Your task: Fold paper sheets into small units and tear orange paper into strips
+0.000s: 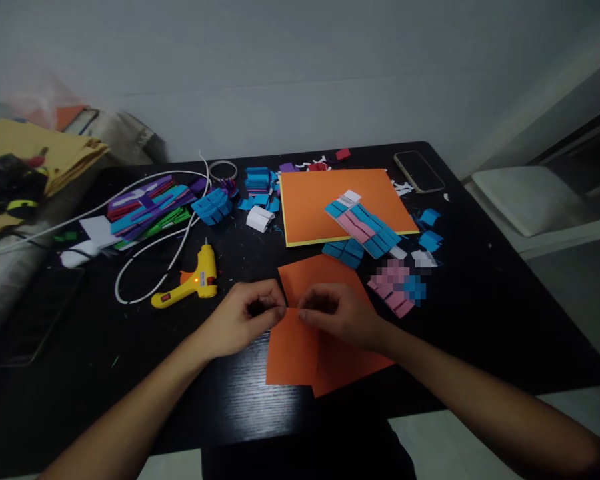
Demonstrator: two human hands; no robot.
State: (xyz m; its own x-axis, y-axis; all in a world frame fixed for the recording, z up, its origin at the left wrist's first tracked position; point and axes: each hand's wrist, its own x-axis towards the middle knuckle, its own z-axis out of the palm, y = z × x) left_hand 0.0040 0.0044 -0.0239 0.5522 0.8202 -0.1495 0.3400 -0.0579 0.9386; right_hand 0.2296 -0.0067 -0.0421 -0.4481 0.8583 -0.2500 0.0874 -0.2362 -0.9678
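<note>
Both of my hands pinch the top edge of a small orange paper sheet (293,350) that lies on the black table (480,313). My left hand (247,317) grips the sheet's upper left part with fingers curled. My right hand (337,313) grips the upper right part, fingers closed too. A second orange sheet (325,270) lies under and behind the first. The fingertips of both hands nearly meet above the paper.
A yellow glue gun (195,280) with a white cord lies left of my hands. A large orange board (330,193) holds folded blue and pink paper strips (363,227). More paper pieces (150,207) lie at the back left, and a phone (419,171) at the back right.
</note>
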